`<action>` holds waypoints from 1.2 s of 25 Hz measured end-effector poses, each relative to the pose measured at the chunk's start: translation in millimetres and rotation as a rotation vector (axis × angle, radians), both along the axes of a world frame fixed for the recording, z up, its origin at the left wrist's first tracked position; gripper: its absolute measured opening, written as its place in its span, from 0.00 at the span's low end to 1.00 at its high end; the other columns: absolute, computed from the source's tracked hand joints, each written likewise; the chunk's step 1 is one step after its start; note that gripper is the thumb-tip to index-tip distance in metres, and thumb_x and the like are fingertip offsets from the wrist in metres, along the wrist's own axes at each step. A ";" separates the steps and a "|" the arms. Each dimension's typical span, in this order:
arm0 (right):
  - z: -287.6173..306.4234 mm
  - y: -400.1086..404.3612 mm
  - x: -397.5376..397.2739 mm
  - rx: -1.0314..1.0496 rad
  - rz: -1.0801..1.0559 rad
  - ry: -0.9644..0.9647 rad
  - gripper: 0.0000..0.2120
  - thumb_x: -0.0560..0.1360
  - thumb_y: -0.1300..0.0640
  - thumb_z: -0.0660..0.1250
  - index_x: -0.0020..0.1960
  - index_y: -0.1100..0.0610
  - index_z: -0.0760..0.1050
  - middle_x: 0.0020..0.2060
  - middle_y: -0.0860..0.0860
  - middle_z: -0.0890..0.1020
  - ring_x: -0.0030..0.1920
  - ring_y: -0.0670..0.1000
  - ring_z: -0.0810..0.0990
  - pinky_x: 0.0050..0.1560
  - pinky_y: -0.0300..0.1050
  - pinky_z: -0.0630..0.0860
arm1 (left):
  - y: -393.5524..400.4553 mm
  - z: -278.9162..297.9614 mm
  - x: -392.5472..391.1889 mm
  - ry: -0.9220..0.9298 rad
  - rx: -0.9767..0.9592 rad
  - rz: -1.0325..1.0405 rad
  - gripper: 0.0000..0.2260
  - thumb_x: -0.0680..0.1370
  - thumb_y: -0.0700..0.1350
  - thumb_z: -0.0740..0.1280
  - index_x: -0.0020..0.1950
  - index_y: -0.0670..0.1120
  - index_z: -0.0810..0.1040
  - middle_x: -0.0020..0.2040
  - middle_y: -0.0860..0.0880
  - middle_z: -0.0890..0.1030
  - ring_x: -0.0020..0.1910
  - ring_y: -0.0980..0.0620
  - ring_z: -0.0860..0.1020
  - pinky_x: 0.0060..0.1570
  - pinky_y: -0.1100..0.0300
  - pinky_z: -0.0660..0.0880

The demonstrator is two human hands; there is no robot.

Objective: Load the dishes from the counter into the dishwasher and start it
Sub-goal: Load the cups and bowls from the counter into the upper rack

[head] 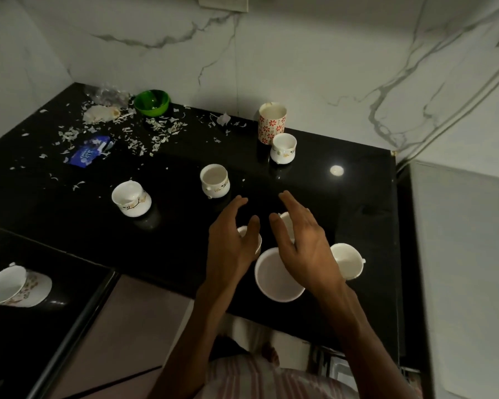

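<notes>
Cups stand scattered over the black tabletop (185,254). From left, we see a cup lying on its saucer (5,285), a blue wrapper (88,154) among white scraps, a green bowl (152,102), and two small white cups (130,198) (215,180). Our left hand (232,240) and right hand (306,240) hover with fingers spread, gripping nothing, over a white bowl (271,279) and partly hidden cups. Behind them stands a flowered tumbler (272,122).

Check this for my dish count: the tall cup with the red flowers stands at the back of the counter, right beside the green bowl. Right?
Not quite. In the head view the tall cup with the red flowers does stand at the back of the counter, but beside a small white cup. The green bowl sits well apart, further left.
</notes>
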State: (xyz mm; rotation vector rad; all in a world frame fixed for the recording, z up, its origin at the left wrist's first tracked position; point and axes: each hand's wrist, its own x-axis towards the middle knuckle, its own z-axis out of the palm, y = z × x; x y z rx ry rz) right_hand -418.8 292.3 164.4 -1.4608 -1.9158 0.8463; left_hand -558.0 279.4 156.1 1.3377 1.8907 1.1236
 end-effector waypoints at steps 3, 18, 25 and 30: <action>-5.4 23.3 -6.8 0.015 -0.003 -0.003 0.26 0.82 0.41 0.53 0.77 0.50 0.59 0.75 0.50 0.65 0.74 0.51 0.65 0.71 0.58 0.66 | 27.7 1.7 -8.0 0.007 -0.019 -0.002 0.19 0.80 0.46 0.66 0.71 0.47 0.72 0.71 0.50 0.72 0.71 0.53 0.68 0.67 0.61 0.66; -3.9 202.6 -63.1 0.130 -0.074 -0.181 0.16 0.82 0.53 0.56 0.67 0.58 0.69 0.60 0.58 0.78 0.60 0.58 0.77 0.60 0.52 0.76 | 216.0 -5.3 -53.0 -0.009 -0.083 -0.233 0.20 0.80 0.45 0.65 0.72 0.45 0.69 0.70 0.47 0.73 0.68 0.51 0.71 0.56 0.67 0.65; -11.0 298.1 -68.9 0.090 -0.076 -0.679 0.21 0.79 0.55 0.64 0.70 0.60 0.68 0.66 0.58 0.76 0.66 0.59 0.73 0.71 0.59 0.64 | 278.4 -18.2 -52.4 -0.020 -0.102 -0.236 0.21 0.79 0.45 0.67 0.70 0.42 0.70 0.67 0.44 0.76 0.66 0.47 0.74 0.54 0.65 0.67; -24.8 325.8 -79.5 -0.007 -0.081 -0.783 0.17 0.79 0.58 0.65 0.67 0.56 0.72 0.60 0.56 0.79 0.66 0.56 0.72 0.74 0.69 0.49 | 299.1 -34.1 -51.6 -0.027 -0.205 -0.277 0.24 0.78 0.46 0.68 0.72 0.44 0.67 0.67 0.42 0.75 0.65 0.44 0.75 0.53 0.61 0.69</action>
